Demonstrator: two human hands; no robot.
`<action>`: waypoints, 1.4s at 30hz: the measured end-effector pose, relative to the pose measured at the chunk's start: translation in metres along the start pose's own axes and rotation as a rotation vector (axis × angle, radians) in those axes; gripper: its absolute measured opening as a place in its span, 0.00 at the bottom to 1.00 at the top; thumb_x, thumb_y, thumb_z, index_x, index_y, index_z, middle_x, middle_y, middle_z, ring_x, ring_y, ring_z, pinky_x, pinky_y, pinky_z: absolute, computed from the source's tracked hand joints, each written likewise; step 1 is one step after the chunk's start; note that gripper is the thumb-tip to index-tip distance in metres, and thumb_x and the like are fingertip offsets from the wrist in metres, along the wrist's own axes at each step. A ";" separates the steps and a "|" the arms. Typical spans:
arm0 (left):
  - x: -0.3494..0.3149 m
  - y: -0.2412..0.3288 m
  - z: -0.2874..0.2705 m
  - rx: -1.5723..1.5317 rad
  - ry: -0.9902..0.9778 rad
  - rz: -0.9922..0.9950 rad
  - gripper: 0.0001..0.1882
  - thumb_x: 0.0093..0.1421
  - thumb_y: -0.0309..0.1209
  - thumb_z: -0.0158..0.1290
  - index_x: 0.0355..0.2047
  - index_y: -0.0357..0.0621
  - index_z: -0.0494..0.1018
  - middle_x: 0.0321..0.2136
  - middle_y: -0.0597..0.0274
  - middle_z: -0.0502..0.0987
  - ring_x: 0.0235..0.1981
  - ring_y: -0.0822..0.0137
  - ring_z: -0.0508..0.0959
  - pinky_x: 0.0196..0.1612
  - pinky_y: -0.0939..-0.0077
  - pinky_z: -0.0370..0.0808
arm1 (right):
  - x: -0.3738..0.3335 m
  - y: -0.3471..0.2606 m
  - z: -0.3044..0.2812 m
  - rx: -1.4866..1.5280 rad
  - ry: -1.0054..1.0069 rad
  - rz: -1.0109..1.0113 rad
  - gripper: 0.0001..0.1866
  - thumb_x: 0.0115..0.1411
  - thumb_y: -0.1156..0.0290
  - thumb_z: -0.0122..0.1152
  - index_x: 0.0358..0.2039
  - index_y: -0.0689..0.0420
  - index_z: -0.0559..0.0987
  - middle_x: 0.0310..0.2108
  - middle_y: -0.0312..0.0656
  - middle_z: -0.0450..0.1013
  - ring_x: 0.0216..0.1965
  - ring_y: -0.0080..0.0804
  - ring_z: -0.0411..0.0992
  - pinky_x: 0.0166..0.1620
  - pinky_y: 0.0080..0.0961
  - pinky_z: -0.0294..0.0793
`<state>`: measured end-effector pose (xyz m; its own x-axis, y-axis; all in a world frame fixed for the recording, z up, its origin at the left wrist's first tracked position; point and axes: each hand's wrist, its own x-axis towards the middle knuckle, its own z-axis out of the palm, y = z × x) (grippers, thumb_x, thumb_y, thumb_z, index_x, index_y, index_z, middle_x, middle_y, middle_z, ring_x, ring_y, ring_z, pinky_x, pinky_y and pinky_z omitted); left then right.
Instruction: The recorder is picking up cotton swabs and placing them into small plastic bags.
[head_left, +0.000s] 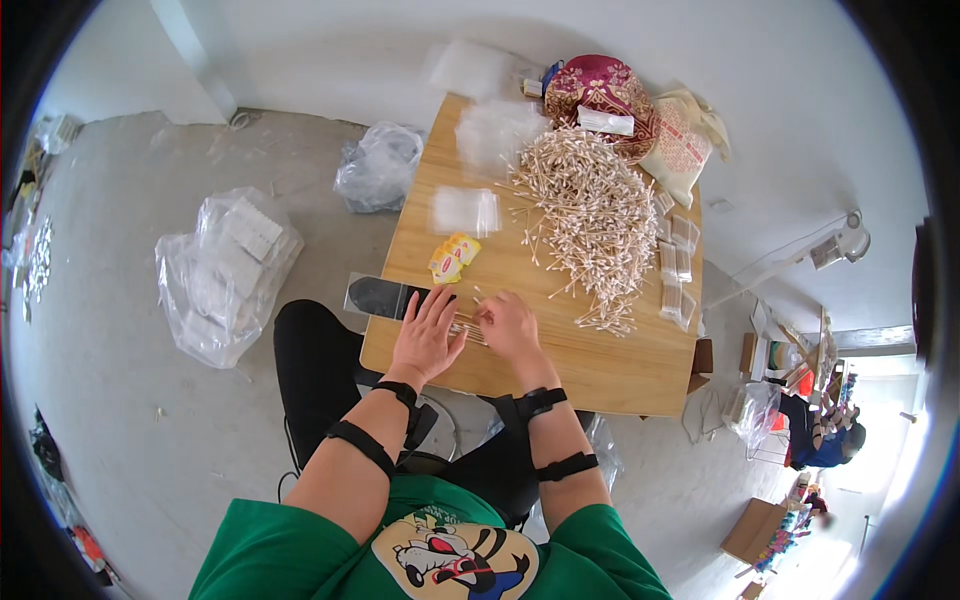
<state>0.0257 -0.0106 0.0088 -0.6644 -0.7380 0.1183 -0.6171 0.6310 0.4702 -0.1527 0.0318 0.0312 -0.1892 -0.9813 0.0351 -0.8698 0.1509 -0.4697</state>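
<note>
Head view: slim cotton swabs [474, 335] beside flat, unclenched left hand [427, 337]; curled right hand [508, 326], hold unclear.

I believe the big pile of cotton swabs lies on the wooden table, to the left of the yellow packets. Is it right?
Not quite: the head view shows the big pile of cotton swabs on the wooden table, to the right of the yellow packets.

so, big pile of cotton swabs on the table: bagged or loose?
Loose: the cotton swabs lie heaped on the wooden table, sticks pointing every way, strays along the heap's edges, no bag around them.
</note>
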 end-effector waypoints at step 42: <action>0.000 -0.001 0.002 -0.017 0.028 0.005 0.24 0.62 0.41 0.48 0.56 0.45 0.69 0.64 0.58 0.61 0.68 0.62 0.55 0.70 0.55 0.47 | -0.016 -0.003 -0.004 0.060 0.080 0.170 0.05 0.51 0.69 0.65 0.29 0.52 0.79 0.32 0.40 0.72 0.39 0.42 0.72 0.41 0.39 0.73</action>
<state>0.0252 -0.0107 0.0069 -0.6552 -0.7413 0.1456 -0.6059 0.6308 0.4846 -0.1489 0.0474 0.0355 -0.3693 -0.9291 0.0197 -0.7938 0.3044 -0.5265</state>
